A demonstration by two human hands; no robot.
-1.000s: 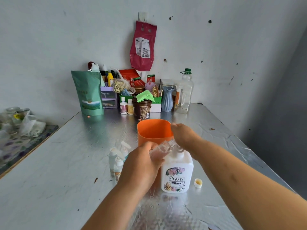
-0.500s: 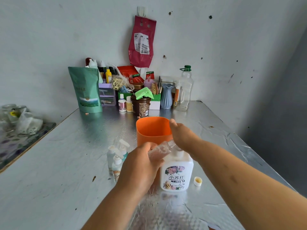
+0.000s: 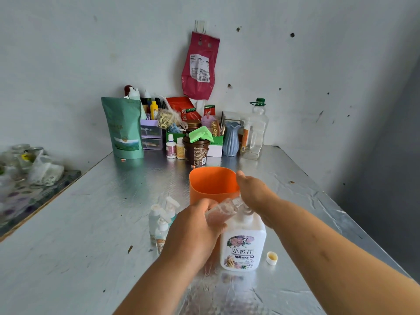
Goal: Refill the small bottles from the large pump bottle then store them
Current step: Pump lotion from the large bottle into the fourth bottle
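We see the left hand (image 3: 193, 230) wrapped around a small clear bottle (image 3: 223, 210), gripping its lower body. The bottle is tilted, its open neck pointing up and toward the right hand (image 3: 254, 194). The right hand lies palm down on top of the large pump bottle (image 3: 243, 246) and covers the pump head. Its fingers are hidden on the far side, so we cannot tell whether they curl round the pump or lie flat. The small bottle's neck sits just under the right hand at the pump, but we cannot make out the spout itself.

The white pump bottle stands upright on the foil-covered desk (image 3: 68, 235), directly beneath the right hand and just beside the left. Beyond both hands, touching or nearly touching them, stands an orange container (image 3: 211, 185) with its mouth open. To the outer side of the left hand, a cluster of small bottles (image 3: 162, 221) with pale caps stands upright. Below the right forearm, a small loose cap (image 3: 272, 258) lies open side up, near the pump bottle's base.
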